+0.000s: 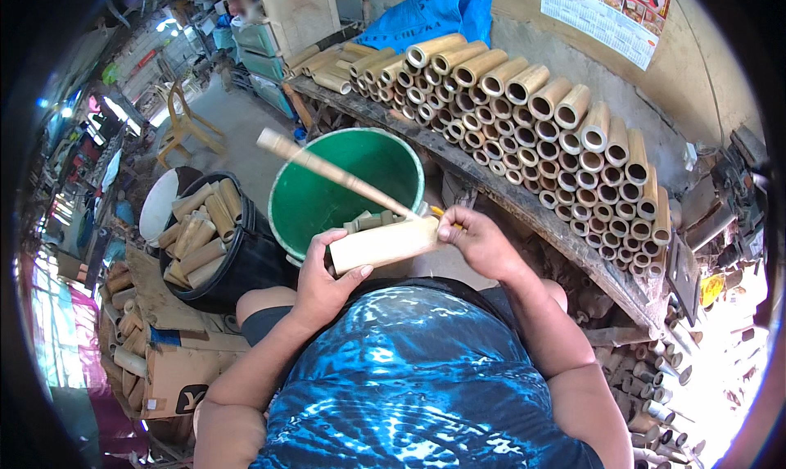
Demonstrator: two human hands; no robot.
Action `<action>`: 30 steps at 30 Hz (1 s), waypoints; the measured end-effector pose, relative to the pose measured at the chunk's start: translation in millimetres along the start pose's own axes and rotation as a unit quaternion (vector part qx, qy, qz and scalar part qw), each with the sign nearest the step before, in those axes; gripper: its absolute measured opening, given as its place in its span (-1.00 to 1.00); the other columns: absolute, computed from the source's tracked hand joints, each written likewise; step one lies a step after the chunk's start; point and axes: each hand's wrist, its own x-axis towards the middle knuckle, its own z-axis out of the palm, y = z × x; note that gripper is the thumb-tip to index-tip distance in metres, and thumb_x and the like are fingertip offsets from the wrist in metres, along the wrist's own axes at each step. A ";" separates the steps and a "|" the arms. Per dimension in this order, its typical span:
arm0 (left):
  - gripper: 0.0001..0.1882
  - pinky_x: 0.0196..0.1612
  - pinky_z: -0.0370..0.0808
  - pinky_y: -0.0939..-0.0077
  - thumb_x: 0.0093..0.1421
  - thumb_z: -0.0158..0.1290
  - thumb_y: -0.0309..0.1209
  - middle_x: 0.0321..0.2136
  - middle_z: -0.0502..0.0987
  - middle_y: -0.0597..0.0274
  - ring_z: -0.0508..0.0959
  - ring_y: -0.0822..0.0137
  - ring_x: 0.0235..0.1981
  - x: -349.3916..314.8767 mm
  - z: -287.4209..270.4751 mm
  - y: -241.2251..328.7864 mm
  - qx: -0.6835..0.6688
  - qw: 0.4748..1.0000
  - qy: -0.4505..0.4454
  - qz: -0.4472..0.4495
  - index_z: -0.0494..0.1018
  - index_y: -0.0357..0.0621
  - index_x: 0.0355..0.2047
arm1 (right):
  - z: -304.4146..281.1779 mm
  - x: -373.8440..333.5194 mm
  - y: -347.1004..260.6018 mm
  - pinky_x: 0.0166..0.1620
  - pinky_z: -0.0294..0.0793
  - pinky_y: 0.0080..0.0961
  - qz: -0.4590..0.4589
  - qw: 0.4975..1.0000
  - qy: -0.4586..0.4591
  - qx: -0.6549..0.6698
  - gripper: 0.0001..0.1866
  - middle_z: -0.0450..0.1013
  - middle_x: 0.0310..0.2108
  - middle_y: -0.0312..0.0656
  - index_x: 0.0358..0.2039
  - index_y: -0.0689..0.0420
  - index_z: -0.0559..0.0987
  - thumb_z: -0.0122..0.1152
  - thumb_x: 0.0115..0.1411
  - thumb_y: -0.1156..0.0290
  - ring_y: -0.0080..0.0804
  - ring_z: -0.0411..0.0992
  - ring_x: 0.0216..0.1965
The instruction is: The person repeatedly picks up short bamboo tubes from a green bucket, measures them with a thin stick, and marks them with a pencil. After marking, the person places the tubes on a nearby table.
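A pale bamboo tube (385,247) lies sideways in front of my belly. My left hand (323,274) is closed around its left end, thumb along the near side. At the tube's right end, my right hand (479,241) has its thumb and fingers pinched together against the rim. Something thin and yellow (440,212) shows by those fingers, its kind too small to tell. A long bamboo stick (344,176) slants over the green tub (303,170), its lower end just behind the tube. Pieces of bamboo (368,221) lie inside the tub.
To the right, bamboo tubes (524,113) are stacked on a long wooden bench (458,162). A black bin (221,280) of bamboo pieces stands left, beside a cardboard box (184,375). Farther back are a yellow chair (182,129) and a blue sack (434,14).
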 end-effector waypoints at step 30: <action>-0.56 0.29 0.17 0.31 0.15 0.27 -0.32 0.20 0.20 -0.02 0.21 0.18 0.26 -9.2 -3.0 -40.2 -0.071 0.994 0.043 0.065 0.48 -0.22 0.00 | 46.6 -24.0 -23.2 -0.33 0.37 -0.31 -0.162 0.949 0.080 -0.257 -0.87 0.31 -0.43 -0.04 -0.38 0.24 0.47 0.24 0.09 0.66 -0.07 0.36 -0.40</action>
